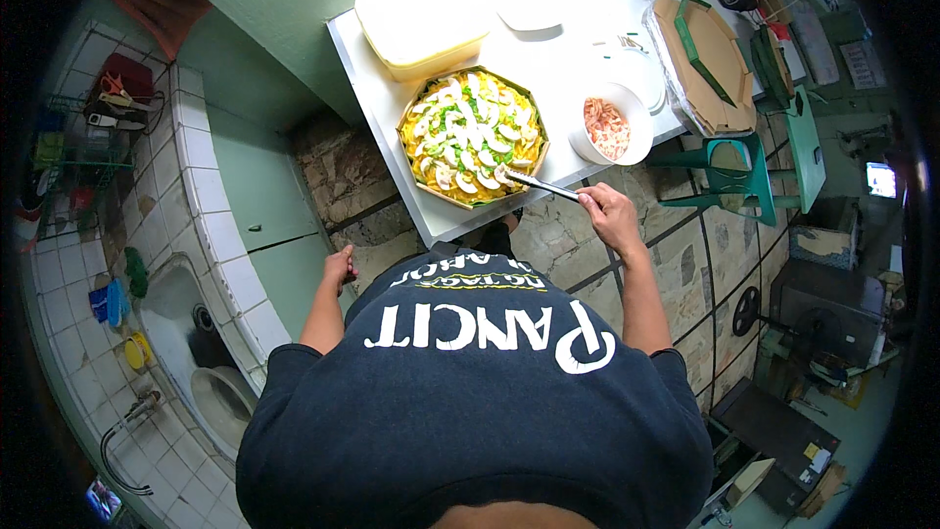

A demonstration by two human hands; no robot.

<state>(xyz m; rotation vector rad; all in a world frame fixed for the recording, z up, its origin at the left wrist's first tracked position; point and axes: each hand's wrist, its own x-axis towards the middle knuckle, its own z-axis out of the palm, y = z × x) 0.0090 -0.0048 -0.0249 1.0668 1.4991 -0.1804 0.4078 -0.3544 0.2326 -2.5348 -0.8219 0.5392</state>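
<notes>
My right hand [613, 216] is wrapped round the dark handle of a pair of tongs [548, 186]. The tips reach over the near right edge of an octagonal tray of noodles [472, 137], where a small pale pinkish piece shows at them. Egg slices and chopped green onion cover the yellow-orange noodles. Right of the tray, a white tub [636, 127] holds small pink shrimp [607, 127]. My left hand [339, 264] hangs away from the table at my left side, its fingers curled in with nothing visible in them.
Behind the tray stands a large pale yellow container [416, 20] on the white table [367, 54]. Open cardboard boxes [700, 59] lie at the table's right end, with a green stool [729, 171] below. A tiled sink [196, 333] lies to my left.
</notes>
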